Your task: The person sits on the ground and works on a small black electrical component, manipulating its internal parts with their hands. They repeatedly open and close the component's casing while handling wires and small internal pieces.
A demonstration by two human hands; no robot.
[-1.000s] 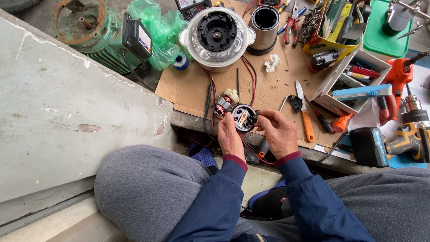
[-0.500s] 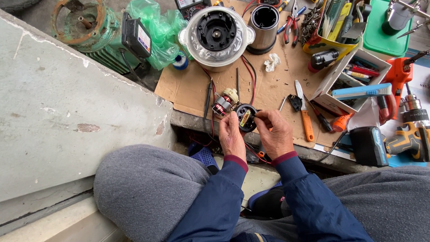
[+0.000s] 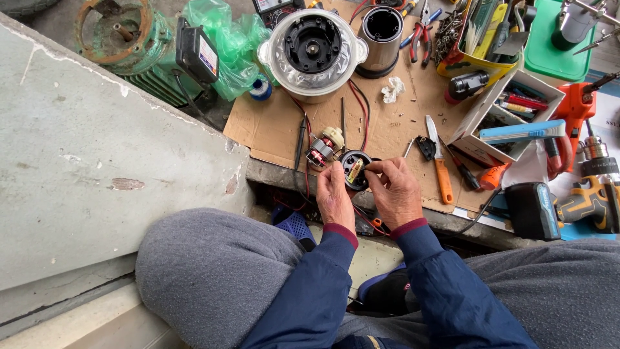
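Head camera, looking straight down past my knees: both of my hands meet over the near edge of the cardboard sheet [image 3: 387,139] that covers the work surface. My left hand [image 3: 334,197] and my right hand [image 3: 400,190] hold a small round black motor part [image 3: 355,169] between them, the left fingers closed against its near left rim, the right thumb and forefinger pinched narrowly at its right side, where a brass-coloured piece shows in the middle. Red wires [image 3: 361,216] hang from the part, below my hands. Just beyond it, touching or nearly so, lies a small armature with a red winding and a cream gear [image 3: 325,147]. Further off stand the upturned blender base in its clear housing [image 3: 313,52] and a steel cup [image 3: 381,32], well apart from my grip. To the right lie a knife with an orange handle [image 3: 441,171] and, past it, a cordless drill [image 3: 584,200].

I judge the step to be fine fitting at the middle of the round part, with the left hand as the steadying one. The next move calls for a light, exact pinch from the right fingertips while the left keeps the part from turning; whether the brass piece is seated I cannot tell.
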